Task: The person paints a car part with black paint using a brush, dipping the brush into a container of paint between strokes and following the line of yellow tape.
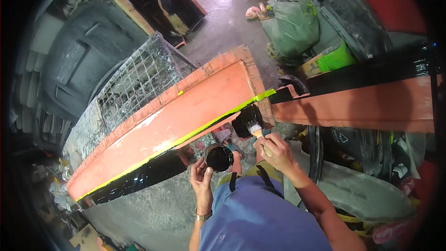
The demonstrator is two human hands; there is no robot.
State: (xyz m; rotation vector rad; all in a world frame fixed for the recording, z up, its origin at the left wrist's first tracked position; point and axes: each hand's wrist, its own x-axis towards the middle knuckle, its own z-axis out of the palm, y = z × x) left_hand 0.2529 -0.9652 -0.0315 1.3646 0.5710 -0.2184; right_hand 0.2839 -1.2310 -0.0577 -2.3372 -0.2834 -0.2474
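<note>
My right hand (277, 151) is closed round the handle of a paintbrush (256, 129). Its pale bristles touch a glossy black patch (241, 122) at the right end of a long salmon-orange panel (200, 100). Yellow-green tape (186, 135) runs along the panel between the orange face and the lower edge strip. Wet-looking black (139, 179) covers the left part of that strip. In my left hand (201, 176) is a round cup (219, 158) of black liquid, its fingers and thumb gripping the cup's side just below the panel.
A wire-grid stand (134, 83) lies behind the panel. Another orange-and-black piece (362, 104) extends to the right. A full green bag (292, 28) stands on the floor beyond. Dark moulded parts (88, 56) lean at left, and a grey curved piece (357, 188) lies at lower right.
</note>
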